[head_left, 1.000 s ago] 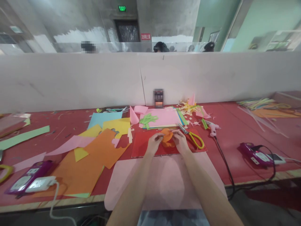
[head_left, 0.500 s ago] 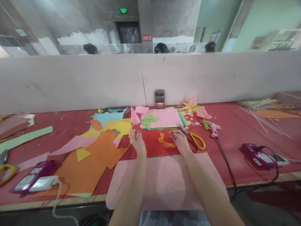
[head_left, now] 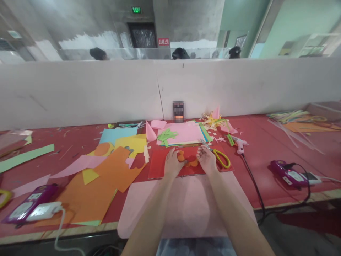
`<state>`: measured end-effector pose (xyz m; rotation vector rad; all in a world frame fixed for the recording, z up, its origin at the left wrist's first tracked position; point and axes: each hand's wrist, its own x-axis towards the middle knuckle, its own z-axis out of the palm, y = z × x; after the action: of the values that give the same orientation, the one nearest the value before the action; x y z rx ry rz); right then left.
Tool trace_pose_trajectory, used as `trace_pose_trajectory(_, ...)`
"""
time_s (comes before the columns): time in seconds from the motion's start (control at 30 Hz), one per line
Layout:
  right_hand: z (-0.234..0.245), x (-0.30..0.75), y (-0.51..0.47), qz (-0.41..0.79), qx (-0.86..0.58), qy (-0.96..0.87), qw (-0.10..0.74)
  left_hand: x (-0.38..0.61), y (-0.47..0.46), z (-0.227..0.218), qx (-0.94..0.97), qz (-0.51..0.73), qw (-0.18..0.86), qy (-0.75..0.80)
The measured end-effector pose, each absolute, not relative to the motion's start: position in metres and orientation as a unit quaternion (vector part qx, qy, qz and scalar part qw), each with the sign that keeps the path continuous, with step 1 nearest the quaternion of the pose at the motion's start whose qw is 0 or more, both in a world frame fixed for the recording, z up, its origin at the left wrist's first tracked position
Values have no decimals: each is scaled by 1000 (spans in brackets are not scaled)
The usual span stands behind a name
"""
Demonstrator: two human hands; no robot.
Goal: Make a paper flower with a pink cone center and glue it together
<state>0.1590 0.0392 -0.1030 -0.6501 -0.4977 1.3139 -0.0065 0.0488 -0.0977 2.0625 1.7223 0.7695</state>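
A scalloped orange paper piece (head_left: 191, 163) lies curved on a red sheet (head_left: 157, 167). My left hand (head_left: 173, 163) is over its left end, with thumb and fingers apart around the paper. At the right end, my right hand (head_left: 207, 159) hovers with loosely bent fingers and nothing visible in them. Whether either hand touches the paper cannot be made out. Yellow-handled scissors (head_left: 223, 160) lie just right of my right hand, their blades partly behind it. Below the red sheet is a pink mat (head_left: 186, 206).
Orange sheets (head_left: 90, 195) and yellow paper (head_left: 133, 142) spread to the left. Behind the hands are green strips (head_left: 167, 136) on a paper stack (head_left: 188, 132) and a pink cone (head_left: 150, 132). A corded glue gun (head_left: 241, 145) and a purple power strip (head_left: 289, 174) are rightward.
My left hand has moved right from the pale paper strips to the orange piece. My right hand stays close to the other end, its fingers slightly more curled. The view has shifted slightly.
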Motion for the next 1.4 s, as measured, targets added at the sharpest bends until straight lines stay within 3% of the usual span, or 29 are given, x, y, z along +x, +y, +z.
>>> trace_pose_trajectory(0.3, -102, 162, 40, 539, -367, -262, 711, -8, 47, -100, 770, 261, 123, 569)
trace_pose_trajectory(0.43, -104, 151, 40, 492, -413, -322, 696, -6, 45, -102, 820, 180, 93, 536)
trace_pose_trajectory(0.6, -107, 149, 43, 379, -509, -380, 673, -3, 45, -105, 825, 155, 74, 539)
trace_pose_trajectory(0.8, -115, 162, 45, 193, -624, -394, 646, -6, 48, -106, 799, 219, 105, 550)
trace_pose_trajectory(1.2, -129, 156, 46, -5, -692, -536, 484, -9, 49, -104, 783, 249, 116, 558)
trace_pose_trajectory(1.4, -128, 159, 45, 31, -684, -569, 455, -9, 50, -104, 782, 256, 122, 555)
